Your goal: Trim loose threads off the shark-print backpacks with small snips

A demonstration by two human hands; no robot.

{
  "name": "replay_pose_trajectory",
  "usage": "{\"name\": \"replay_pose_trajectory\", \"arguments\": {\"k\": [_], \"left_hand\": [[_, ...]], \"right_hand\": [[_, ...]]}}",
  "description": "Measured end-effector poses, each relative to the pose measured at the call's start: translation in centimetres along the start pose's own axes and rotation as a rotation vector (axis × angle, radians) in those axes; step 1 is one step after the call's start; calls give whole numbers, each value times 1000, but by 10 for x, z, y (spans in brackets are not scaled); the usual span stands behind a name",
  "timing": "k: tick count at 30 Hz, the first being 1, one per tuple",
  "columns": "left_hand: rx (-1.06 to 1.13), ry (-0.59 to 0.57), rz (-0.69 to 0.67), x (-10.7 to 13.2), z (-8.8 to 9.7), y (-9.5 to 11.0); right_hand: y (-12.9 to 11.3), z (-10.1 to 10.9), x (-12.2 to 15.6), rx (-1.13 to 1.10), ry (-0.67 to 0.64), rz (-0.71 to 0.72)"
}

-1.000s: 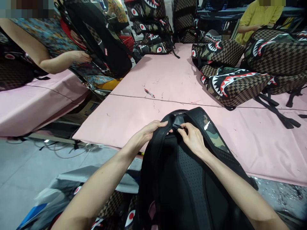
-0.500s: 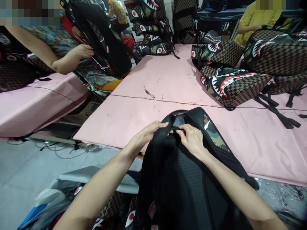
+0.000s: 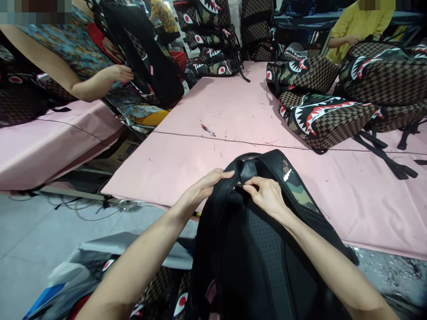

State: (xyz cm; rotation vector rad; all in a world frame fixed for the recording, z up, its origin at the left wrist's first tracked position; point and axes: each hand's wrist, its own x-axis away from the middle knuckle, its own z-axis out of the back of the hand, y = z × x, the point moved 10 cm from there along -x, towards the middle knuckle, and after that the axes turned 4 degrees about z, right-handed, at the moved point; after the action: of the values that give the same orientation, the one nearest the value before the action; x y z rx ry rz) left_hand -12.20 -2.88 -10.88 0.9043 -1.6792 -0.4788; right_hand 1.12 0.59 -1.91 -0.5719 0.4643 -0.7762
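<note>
A black backpack (image 3: 263, 249) with a mesh back panel and a camouflage side strip stands upright against the near edge of the pink table (image 3: 187, 160). My left hand (image 3: 208, 182) is closed over the top left of the backpack, by the shoulder strap. Just right of it, my right hand (image 3: 265, 195) pinches something small at the top seam, near the handle. What the fingers pinch is hidden. The two hands are nearly touching.
Several shark-mouth checkered backpacks (image 3: 327, 118) lie piled at the table's right and far end. A red pen (image 3: 207, 129) lies mid-table among thread scraps. At left, another person's hand (image 3: 122, 73) holds a black backpack (image 3: 147, 58). A person in yellow (image 3: 358, 24) sits at the back right.
My right hand has slid slightly left along the top seam towards my left hand. The person at left has shifted their backpack a little.
</note>
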Motion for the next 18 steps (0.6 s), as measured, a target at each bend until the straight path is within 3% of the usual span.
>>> {"name": "replay_pose_trajectory", "arguments": {"k": [6, 11, 15, 18], "left_hand": [[-19, -21, 12, 0, -3, -3], [-86, 18, -78, 15, -8, -4], [-214, 128, -125, 61, 9, -48], [-228, 273, -102, 105, 40, -112]], "right_hand": [[12, -5, 0, -98, 12, -47], [32, -3, 6, -456, 62, -114], [50, 14, 37, -677, 111, -148], [71, 30, 73, -680, 159, -229]]}}
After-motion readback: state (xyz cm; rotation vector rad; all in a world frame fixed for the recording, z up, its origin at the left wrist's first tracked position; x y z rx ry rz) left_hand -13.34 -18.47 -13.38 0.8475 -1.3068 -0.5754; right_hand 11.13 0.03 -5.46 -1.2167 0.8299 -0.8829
